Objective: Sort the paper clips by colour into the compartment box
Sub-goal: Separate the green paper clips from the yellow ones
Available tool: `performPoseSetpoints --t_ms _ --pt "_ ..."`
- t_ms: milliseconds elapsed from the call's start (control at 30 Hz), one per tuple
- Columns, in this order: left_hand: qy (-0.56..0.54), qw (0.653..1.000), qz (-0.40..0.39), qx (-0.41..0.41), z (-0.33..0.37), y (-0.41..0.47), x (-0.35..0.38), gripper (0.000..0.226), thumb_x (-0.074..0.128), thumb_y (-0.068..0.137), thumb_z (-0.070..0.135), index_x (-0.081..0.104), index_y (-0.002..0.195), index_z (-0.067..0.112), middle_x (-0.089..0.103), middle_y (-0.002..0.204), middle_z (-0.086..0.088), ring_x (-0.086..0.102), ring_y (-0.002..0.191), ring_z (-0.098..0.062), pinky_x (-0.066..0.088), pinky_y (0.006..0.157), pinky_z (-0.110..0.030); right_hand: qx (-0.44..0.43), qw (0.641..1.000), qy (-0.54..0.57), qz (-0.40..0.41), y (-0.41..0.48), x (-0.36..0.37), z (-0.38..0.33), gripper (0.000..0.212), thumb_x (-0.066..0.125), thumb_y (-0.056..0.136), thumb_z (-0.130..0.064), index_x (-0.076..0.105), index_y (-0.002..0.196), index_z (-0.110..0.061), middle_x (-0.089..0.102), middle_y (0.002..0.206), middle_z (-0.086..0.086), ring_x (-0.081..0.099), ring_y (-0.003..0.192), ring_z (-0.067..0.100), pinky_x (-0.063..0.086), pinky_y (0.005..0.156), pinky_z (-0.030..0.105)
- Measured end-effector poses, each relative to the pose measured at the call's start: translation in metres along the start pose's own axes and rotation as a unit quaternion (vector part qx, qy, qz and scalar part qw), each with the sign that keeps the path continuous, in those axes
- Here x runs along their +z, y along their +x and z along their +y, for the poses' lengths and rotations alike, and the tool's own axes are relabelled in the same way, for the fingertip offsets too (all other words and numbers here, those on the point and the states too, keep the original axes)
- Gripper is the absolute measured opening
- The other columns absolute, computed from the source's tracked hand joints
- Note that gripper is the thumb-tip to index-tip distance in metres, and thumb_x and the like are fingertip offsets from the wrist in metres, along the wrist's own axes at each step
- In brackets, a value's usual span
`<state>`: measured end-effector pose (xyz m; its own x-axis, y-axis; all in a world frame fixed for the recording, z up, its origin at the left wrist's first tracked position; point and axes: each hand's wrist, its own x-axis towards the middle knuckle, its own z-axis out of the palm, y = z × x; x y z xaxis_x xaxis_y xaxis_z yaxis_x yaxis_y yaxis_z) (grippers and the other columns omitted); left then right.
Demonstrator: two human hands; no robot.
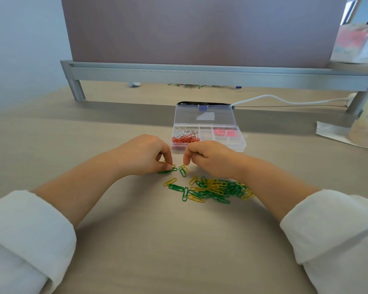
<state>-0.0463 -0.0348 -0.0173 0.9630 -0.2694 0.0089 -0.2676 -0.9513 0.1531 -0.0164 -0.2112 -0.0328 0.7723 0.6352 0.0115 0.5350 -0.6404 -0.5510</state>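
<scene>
On the surface, my left hand pinches a green clip; whether my curled right hand holds anything is unclear. Next, probably: deposit it in the compartment box.

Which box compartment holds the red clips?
The near-left corner compartment, just beyond the left hand. White clips fill the one behind it; pink clips lie farther right.
</scene>
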Motion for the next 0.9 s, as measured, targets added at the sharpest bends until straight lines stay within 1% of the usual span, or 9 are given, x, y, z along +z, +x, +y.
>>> performPoseSetpoints --t_ms 100,200,300,433,533,633,733,800,900 --pt "-0.003 1.0 -0.01 0.008 -0.0006 -0.0014 -0.0019 0.014 0.069 0.078 0.038 0.066 0.086 0.028 0.041 0.06 0.009 0.041 0.057 -0.004 0.026 0.05 -0.018 -0.009 1.0 -0.018 0.004 -0.0035 -0.0011 -0.0044 0.025 0.038 0.096 -0.012 0.06 0.092 -0.024 0.043 0.068 -0.014 0.041 0.063 0.001 0.032 0.056 0.012" --pt "0.002 1.0 -0.023 0.013 -0.001 -0.0028 -0.0033 0.014 0.071 0.075 0.039 0.067 0.085 0.03 0.04 0.06 0.009 0.04 0.055 -0.004 0.024 0.048 -0.016 -0.03 0.999 -0.043 -0.004 -0.0056 -0.0006 -0.0063 0.01 0.057 0.09 -0.026 0.065 0.096 -0.024 0.04 0.064 -0.013 0.039 0.058 0.002 0.032 0.055 0.015" --pt "0.013 0.999 -0.034 0.016 -0.0005 -0.0026 -0.0047 0.011 0.07 0.078 0.035 0.069 0.087 0.029 0.04 0.061 0.009 0.04 0.056 -0.004 0.026 0.048 -0.015 -0.041 0.997 -0.064 -0.025 -0.0068 0.0 -0.0077 0.011 0.068 0.082 -0.03 0.068 0.092 -0.027 0.037 0.062 -0.011 0.037 0.055 0.003 0.03 0.053 0.017" --pt "0.0 0.998 -0.05 0.03 -0.001 -0.003 -0.0052 0.005 0.071 0.077 0.033 0.066 0.08 0.031 0.038 0.056 0.008 0.039 0.05 -0.003 0.03 0.047 -0.013 -0.047 0.997 -0.061 -0.031 -0.0074 -0.0018 -0.0087 0.007 0.07 0.081 -0.024 0.071 0.087 -0.026 0.038 0.062 -0.01 0.037 0.057 0.005 0.032 0.055 0.017" --pt "-0.009 0.998 -0.052 0.029 -0.0031 -0.0026 -0.0048 0.014 0.072 0.077 0.034 0.06 0.083 0.031 0.04 0.059 0.008 0.04 0.054 -0.003 0.032 0.05 -0.013 -0.047 0.997 -0.058 -0.026 -0.0074 -0.002 -0.0075 0.008 0.068 0.083 -0.02 0.069 0.088 -0.025 0.035 0.059 -0.009 0.034 0.052 0.005 0.031 0.052 0.015" --pt "-0.008 0.998 -0.063 0.027 -0.0035 -0.0021 -0.005 0.015 0.07 0.078 0.035 0.062 0.09 0.03 0.04 0.061 0.008 0.039 0.055 -0.005 0.03 0.049 -0.014 -0.04 0.997 -0.056 -0.018 -0.0073 -0.0007 -0.0074 0.011 0.07 0.081 -0.027 0.066 0.091 -0.025 0.037 0.061 -0.01 0.035 0.054 0.004 0.031 0.053 0.017" --pt "-0.018 0.996 -0.082 0.03 -0.0035 -0.0019 -0.0051 0.007 0.07 0.079 0.032 0.064 0.084 0.031 0.038 0.057 0.008 0.04 0.05 -0.002 0.031 0.048 -0.013 -0.037 0.997 -0.06 -0.025 -0.007 0.0003 -0.0075 0.013 0.07 0.08 -0.031 0.067 0.091 -0.025 0.039 0.063 -0.01 0.038 0.057 0.003 0.031 0.054 0.018" --pt "-0.014 0.994 -0.108 0.028 -0.0024 -0.0021 -0.0041 0.006 0.066 0.082 0.03 0.061 0.084 0.03 0.039 0.058 0.008 0.04 0.051 -0.002 0.031 0.048 -0.013 -0.036 0.997 -0.065 -0.027 -0.0072 0.0003 -0.008 0.01 0.069 0.081 -0.03 0.067 0.089 -0.024 0.043 0.067 -0.011 0.042 0.061 0.003 0.036 0.057 0.018" --pt "0.009 0.989 -0.146 0.023 0.0002 -0.0016 -0.0006 0.006 0.057 0.088 0.029 0.056 0.092 0.025 0.045 0.068 0.011 0.042 0.059 -0.003 0.032 0.05 -0.011 -0.032 0.996 -0.077 -0.035 -0.0068 0.002 -0.0082 0.007 0.066 0.084 -0.028 0.064 0.086 -0.022 0.056 0.087 -0.004 0.054 0.084 0.013 0.049 0.078 0.028"
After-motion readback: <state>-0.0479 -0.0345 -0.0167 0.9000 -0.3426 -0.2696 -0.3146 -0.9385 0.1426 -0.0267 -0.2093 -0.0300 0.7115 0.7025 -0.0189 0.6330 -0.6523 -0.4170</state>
